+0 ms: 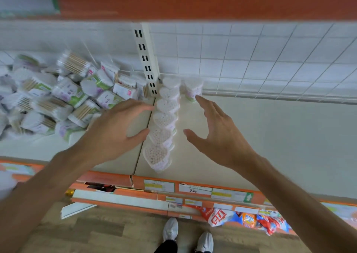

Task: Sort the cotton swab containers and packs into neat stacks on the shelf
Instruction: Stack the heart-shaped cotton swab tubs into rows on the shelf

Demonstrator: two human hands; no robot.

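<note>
Six heart-shaped swab containers (166,118) counted in front-to-back row along shelf seam. One more heart-shaped container (193,89) counted apart, at back beside row. Total seven. Heap of swab packs (58,96) seen at left: too jumbled and blurred for exact count, well over a dozen. Two hands counted: left hand (116,131), right hand (220,135). Two shoes (188,237) counted on floor.

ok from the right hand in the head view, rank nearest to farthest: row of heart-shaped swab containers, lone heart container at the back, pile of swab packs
1. Lone heart container, at the right hand's fingertips, back of shelf.
2. Row of heart-shaped swab containers, just left of it.
3. Pile of swab packs, far left.
</note>
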